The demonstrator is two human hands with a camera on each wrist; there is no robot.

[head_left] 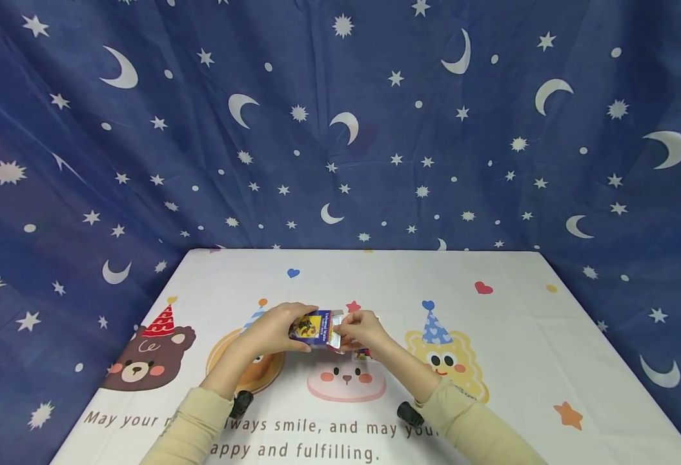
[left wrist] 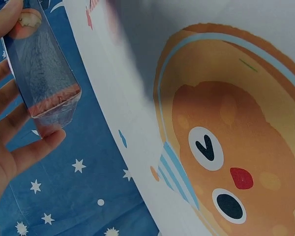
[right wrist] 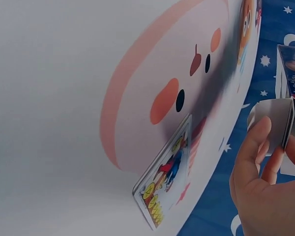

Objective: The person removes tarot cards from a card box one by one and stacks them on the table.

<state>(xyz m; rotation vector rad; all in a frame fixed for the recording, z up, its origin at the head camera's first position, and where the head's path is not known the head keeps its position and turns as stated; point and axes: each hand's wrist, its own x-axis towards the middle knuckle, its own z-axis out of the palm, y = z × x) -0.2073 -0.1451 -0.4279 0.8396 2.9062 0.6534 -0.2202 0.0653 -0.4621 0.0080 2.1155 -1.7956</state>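
A small blue card box (head_left: 311, 327) with a yellow picture panel and white lettering is held up above the table's middle. My left hand (head_left: 278, 327) grips it from the left, thumb and fingers on opposite sides. In the left wrist view the clear-wrapped-looking end of the box (left wrist: 51, 78) shows its red band. My right hand (head_left: 365, 330) is at the box's right end; in the right wrist view its fingers pinch a pale flap (right wrist: 271, 110) there. Below, picture cards (right wrist: 168, 173) lie stacked on the cloth, mostly hidden by the right hand in the head view.
A white cloth (head_left: 514, 349) printed with cartoon faces, hearts and lettering covers the table. A blue curtain (head_left: 375, 129) with moons and stars hangs behind it and along both sides. Dark wrist cameras (head_left: 410, 414) sit at both cuffs.
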